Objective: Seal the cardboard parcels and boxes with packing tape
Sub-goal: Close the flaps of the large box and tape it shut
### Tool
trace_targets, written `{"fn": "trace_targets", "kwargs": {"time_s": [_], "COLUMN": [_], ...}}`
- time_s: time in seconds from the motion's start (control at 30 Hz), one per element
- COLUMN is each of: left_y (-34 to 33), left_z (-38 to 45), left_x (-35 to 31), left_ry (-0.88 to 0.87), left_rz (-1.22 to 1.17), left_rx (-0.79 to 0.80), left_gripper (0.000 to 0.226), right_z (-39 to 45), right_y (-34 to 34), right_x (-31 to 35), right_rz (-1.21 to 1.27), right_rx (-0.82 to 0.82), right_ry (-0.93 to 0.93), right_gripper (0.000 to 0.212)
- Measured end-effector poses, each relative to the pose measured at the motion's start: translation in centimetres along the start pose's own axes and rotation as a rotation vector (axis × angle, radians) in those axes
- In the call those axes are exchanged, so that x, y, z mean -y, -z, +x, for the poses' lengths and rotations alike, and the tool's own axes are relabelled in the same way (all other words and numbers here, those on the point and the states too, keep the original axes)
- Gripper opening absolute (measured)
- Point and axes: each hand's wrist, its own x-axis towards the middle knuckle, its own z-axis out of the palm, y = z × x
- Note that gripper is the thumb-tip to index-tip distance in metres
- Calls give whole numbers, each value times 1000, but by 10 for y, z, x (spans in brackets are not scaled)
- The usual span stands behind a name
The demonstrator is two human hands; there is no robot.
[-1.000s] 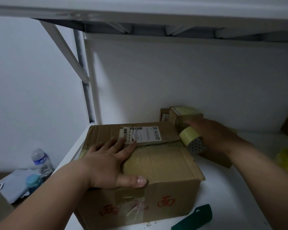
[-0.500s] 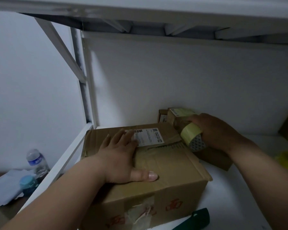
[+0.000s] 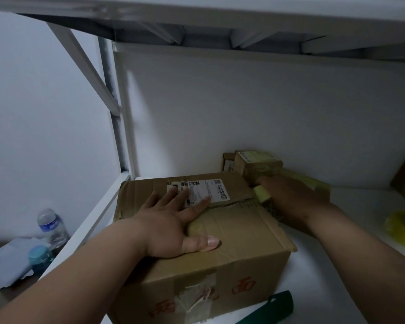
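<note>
Here the cardboard box (image 3: pixel 220 239) sits at the shelf's (image 3: pixel 351 272) front left corner. The left hand (image 3: pixel 173 228) lies flat on its top, fingers spread straight, fingertips on the label (image 3: pixel 211 191). At the box's far right edge, the right hand (image 3: pixel 292 199) grips a tape roll (image 3: pixel 262 193). Bare shelf lies to the right, up to a yellow roll (image 3: pixel 400 226).

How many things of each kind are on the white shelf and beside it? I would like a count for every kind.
Cardboard boxes: 3 – large box, small box, one behind it
Tape rolls: 2 – in right hand, yellow roll
Plastic bottles: 2 –
Green tool: 1
Total: 8
</note>
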Motion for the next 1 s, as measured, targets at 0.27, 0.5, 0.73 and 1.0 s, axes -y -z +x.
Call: {"fn": "trace_targets", "kwargs": {"time_s": [0.27,0.5,0.73,1.0], "left_y": [16,10,13,5], "left_z": [4,35,40,35], "left_x": [-13,-66,-72,-60], "left_ry": [107,-56,-35,-53], "left_rz": [5,21,7,-39], "left_rx": [80,-26,-35,-125], "left_gripper": [112,98,104,101], "right_z": [8,7,-12,-45], "right_y": [-4,-2,-27,-43], "right_x": [3,8,13,46], "right_rz": [251,231,1235,1883], "right_rx": [31,123,-194,40], "right_ry": [-50,-87,-527,-960], "right_gripper": [53,58,51,16]}}
